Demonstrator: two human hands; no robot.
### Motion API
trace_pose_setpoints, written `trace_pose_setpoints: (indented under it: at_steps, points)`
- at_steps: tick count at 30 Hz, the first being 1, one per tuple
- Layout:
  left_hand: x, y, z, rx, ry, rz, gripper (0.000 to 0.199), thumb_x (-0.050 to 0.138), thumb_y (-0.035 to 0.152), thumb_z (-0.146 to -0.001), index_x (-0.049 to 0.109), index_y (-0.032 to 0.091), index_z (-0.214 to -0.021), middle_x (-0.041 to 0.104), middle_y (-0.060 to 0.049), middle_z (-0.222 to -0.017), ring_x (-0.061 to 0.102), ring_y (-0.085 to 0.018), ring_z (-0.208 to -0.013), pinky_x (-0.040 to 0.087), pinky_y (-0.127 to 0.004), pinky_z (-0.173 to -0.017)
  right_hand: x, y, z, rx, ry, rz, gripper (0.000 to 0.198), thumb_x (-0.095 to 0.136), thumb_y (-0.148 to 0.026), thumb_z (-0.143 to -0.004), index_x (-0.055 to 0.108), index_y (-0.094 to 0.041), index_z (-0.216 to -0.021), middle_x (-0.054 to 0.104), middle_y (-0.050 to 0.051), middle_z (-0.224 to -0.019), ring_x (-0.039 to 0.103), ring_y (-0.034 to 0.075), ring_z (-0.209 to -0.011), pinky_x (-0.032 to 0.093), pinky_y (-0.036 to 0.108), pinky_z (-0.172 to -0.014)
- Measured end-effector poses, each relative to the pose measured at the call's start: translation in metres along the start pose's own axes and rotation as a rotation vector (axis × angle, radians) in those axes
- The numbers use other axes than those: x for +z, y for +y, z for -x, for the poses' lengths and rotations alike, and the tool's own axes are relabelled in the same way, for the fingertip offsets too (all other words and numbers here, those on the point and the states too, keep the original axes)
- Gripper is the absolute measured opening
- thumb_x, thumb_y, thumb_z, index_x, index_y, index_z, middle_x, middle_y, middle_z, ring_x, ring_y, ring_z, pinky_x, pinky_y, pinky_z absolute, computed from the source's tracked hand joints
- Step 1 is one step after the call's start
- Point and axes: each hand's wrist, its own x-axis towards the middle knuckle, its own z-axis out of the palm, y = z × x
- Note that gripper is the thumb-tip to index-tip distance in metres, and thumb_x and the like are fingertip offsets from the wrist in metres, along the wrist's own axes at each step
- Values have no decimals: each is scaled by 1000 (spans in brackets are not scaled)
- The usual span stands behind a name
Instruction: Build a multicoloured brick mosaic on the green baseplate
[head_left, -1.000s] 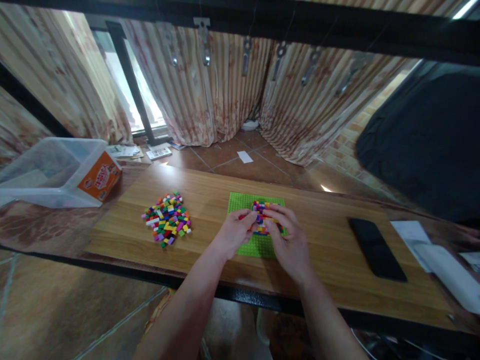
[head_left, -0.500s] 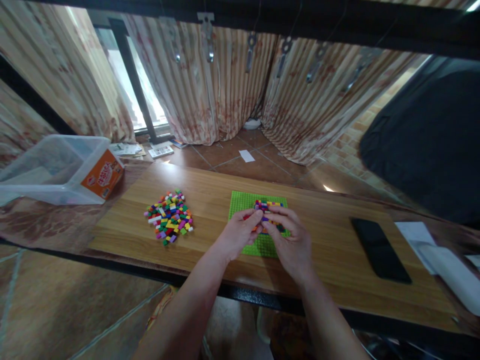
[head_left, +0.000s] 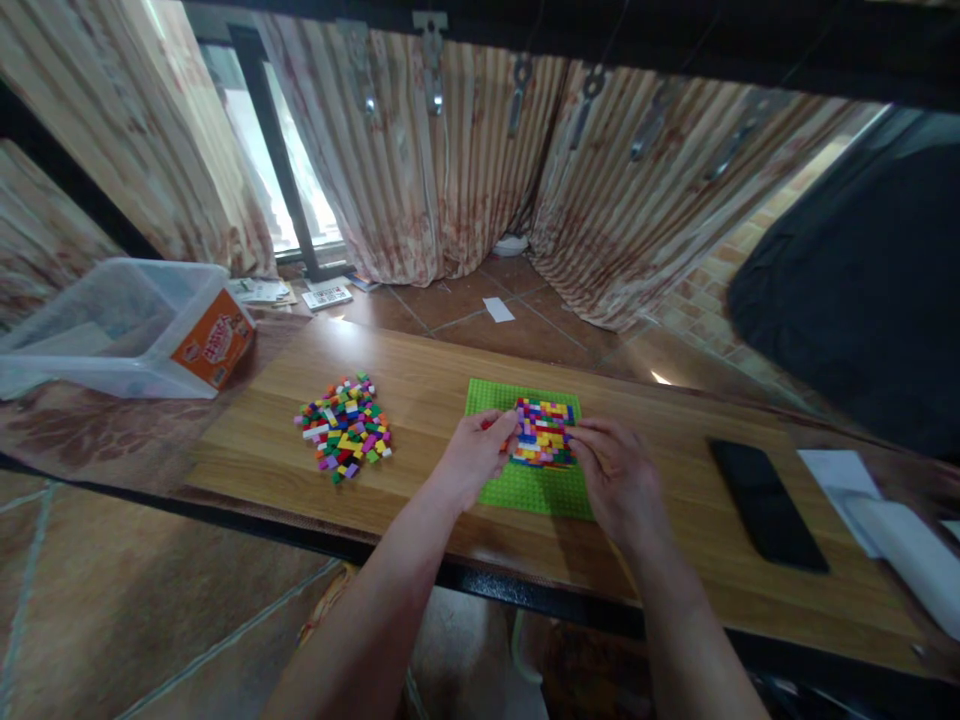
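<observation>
A block of many-coloured toy bricks (head_left: 543, 432) sits on the green studded baseplate (head_left: 536, 496). My left hand (head_left: 477, 458) is closed at the block's left side, thumb and fingers pinched together, with a bit of red toy brick showing at the fingers. My right hand (head_left: 616, 470) is at the block's right edge. Its fingertips are drawn together and touch or nearly touch the bricks; anything between them is hidden. To the left, a loose pile of small toy bricks (head_left: 346, 430) in mixed colours lies on the wooden board.
A clear plastic bin (head_left: 127, 375) with an orange label stands at the far left. A black phone-like slab (head_left: 765, 505) lies on the right of the wooden board (head_left: 427, 400). White papers (head_left: 840, 480) lie beyond it. Striped curtains (head_left: 465, 160) hang behind.
My right hand has moved to the right, off the top of the brick block, uncovering most of it. My left hand has drawn slightly left relative to the block. The view has shifted a little.
</observation>
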Motion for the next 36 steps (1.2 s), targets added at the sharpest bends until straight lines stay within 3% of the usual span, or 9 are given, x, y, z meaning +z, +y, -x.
trace_pose_setpoints:
  at_steps: [13, 21, 30, 36]
  points:
    - [-1, -1, 0, 36, 16, -2, 27, 53, 28, -94, 50, 15, -70, 42, 6, -51, 26, -2, -36, 14, -17, -37, 9, 0, 1, -35, -17, 31, 12, 64, -31, -89, 75, -27, -85, 67, 7, -108, 57, 27, -101, 45, 48, -89]
    - [-1, 0, 1, 33, 24, -9, 28, 55, 30, -93, 51, 16, -69, 43, 6, -51, 26, -2, -36, 15, -18, -38, 12, -3, -2, -3, 8, 27, 14, 66, -31, -86, 72, -23, -77, 67, 7, -96, 59, 24, -92, 45, 42, -84]
    - [-2, -1, -1, 60, 29, -2, 29, 56, 30, -92, 51, 15, -67, 42, 6, -51, 28, -2, -37, 16, -17, -38, 10, -7, -2, 1, 7, 5, 16, 61, -29, -88, 71, -22, -77, 68, 7, -95, 60, 23, -92, 47, 41, -86]
    - [-1, -1, 0, 50, 28, -6, 29, 54, 29, -93, 51, 15, -68, 42, 6, -50, 27, -2, -37, 16, -17, -38, 13, -7, -2, 166, 78, -64, 17, 62, -35, -86, 70, -22, -79, 67, 8, -97, 62, 24, -96, 46, 43, -91]
